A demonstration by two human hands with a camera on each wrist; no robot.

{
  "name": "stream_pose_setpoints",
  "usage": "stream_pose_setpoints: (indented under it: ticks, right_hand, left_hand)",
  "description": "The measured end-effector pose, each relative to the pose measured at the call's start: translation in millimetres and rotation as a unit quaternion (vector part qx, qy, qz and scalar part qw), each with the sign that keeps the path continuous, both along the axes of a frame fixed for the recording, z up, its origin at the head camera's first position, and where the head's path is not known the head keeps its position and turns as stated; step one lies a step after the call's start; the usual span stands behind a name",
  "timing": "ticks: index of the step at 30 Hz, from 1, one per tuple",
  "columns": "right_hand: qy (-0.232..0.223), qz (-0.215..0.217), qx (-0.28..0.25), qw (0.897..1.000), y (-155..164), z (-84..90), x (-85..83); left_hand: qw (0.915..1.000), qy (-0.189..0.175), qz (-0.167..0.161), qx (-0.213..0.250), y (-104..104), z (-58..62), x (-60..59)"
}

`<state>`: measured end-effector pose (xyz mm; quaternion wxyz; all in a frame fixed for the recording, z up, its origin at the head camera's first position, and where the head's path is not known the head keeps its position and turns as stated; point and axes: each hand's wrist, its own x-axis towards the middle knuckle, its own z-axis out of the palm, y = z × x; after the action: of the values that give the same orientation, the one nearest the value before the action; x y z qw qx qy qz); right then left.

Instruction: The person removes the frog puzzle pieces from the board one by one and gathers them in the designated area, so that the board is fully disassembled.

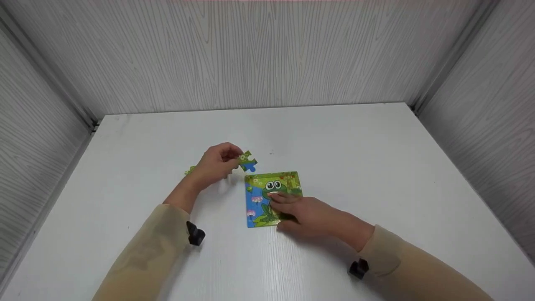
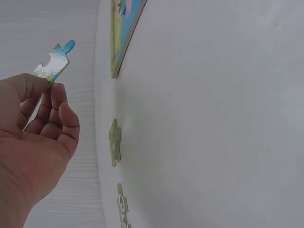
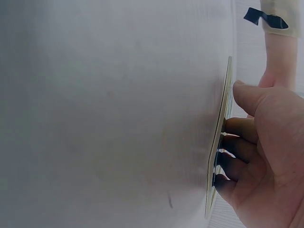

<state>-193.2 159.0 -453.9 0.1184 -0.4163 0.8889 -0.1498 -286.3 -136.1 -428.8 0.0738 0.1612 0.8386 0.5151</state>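
My left hand pinches a jigsaw puzzle piece between thumb and fingertips, raised above the table just off the puzzle's upper left corner. Green and blue colours and knobbed edges show on the piece in the left wrist view. In front of me lies a square frog puzzle board, with a green frog, pink flowers and blue water on it. Across its lower right part rests my right hand, fingers extended over the frog's body and partly hiding it. In the right wrist view, the fingertips touch the board's face.
Two loose puzzle pieces lie on the white table, one piece nearer the board and another piece farther off. The left hand partly covers them in the head view. Wood-grain panels enclose the table at the back and sides.
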Motion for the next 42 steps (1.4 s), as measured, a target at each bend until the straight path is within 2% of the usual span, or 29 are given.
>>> stream_pose_setpoints:
  ticks: [9, 14, 20, 27, 33, 42]
  right_hand:
    - [0.005, 0.007, 0.002, 1.0, 1.5, 0.3, 1.2]
    - [0.0, 0.003, 0.003, 1.0, 1.2, 2.2, 1.5]
    - [-0.004, -0.002, 0.008, 1.0, 0.8, 2.5, 1.2]
    - [-0.01, -0.008, 0.016, 1.0, 0.3, 0.2, 0.7]
    - [-0.007, -0.006, 0.018, 1.0, 0.4, -1.0, 0.2]
    - [-0.005, -0.009, 0.008, 1.0, 0.7, -1.5, 0.6]
  left_hand:
    - [0.998, 0.007, 0.061, 0.017, -43.2, 20.4, 4.6]
    - [0.9957, 0.008, 0.092, 0.007, -68.8, 23.7, 3.5]
    - [0.9916, -0.001, 0.128, -0.015, -96.2, 22.7, 2.9]
    - [0.9877, -0.036, 0.146, -0.043, -120.2, 22.7, 6.5]
    - [0.9812, -0.068, 0.167, -0.07, -139.8, 14.4, 6.5]
    - [0.9812, -0.052, 0.158, -0.098, -165.0, 1.0, 9.5]
